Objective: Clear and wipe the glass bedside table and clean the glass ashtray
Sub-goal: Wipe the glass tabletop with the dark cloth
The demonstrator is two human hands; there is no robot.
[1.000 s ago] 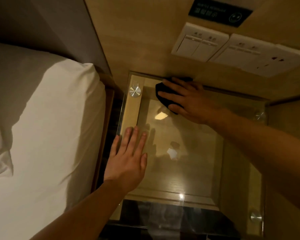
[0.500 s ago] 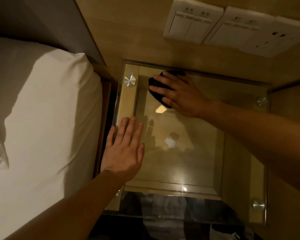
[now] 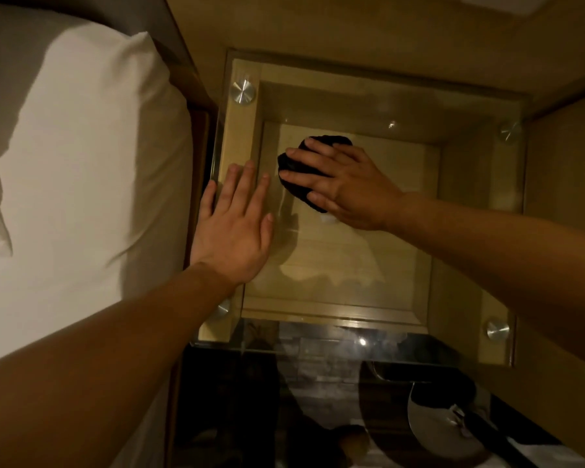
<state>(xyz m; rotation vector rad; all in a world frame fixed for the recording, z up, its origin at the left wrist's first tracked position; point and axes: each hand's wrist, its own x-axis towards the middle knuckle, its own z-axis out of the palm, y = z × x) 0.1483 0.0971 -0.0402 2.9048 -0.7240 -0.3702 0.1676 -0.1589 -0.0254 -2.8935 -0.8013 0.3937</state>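
Note:
The glass bedside table [image 3: 466,231] fills the middle of the view, a clear pane held by round metal studs [image 3: 243,91] over a wooden frame. My right hand [image 3: 345,185] lies flat on a crumpled black cloth [image 3: 296,187] near the middle of the glass, fingers spread over it. My left hand [image 3: 235,228] rests palm down with fingers apart on the glass at its left edge, close to the cloth. No ashtray is in view.
A bed with white sheets and a pillow [image 3: 81,163] runs along the left, tight against the table. A wooden wall panel [image 3: 352,25] stands behind it. Below the front edge, dark items on the floor [image 3: 436,420] show through the glass.
My right hand has drawn the black cloth from the back left corner toward the middle of the glass. My left hand keeps its place at the left edge. The camera has tilted down.

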